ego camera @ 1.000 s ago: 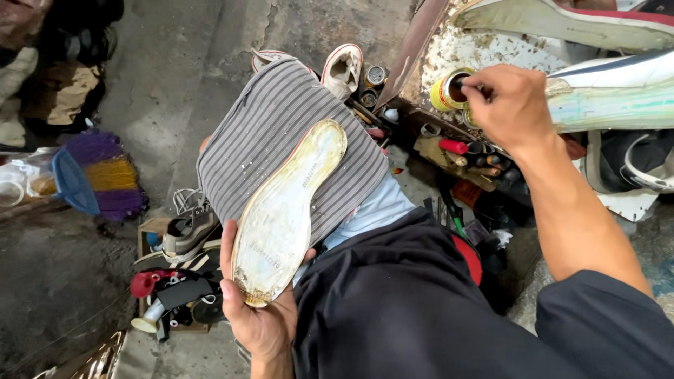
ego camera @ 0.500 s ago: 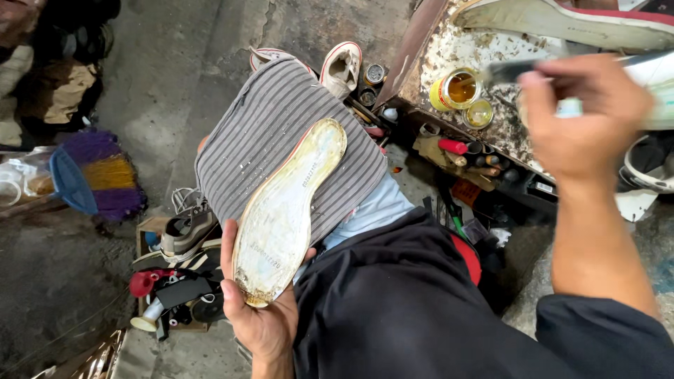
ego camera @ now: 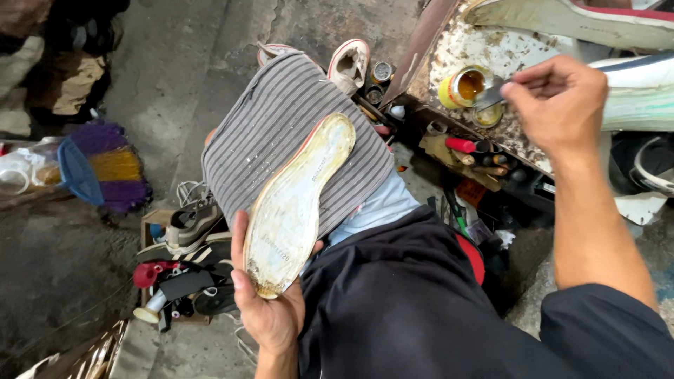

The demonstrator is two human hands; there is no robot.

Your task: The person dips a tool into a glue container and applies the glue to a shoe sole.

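Observation:
My left hand grips the heel end of a worn, pale shoe sole that lies glue-stained side up on a grey striped cloth over my knee. My right hand is raised at the upper right, its fingers pinched on a small brush whose tip points toward an open yellow glue can. The can stands on a stained, rusty work surface.
A white sneaker and small tins sit beyond the cloth. Tools with red handles lie under the work surface. Shoes are piled on the floor at left, beside a purple broom and blue dustpan. More pale soles rest at top right.
My right hand has lifted the brush from the glue can, swung right, then come back toward the can. The left hand and sole have stayed still.

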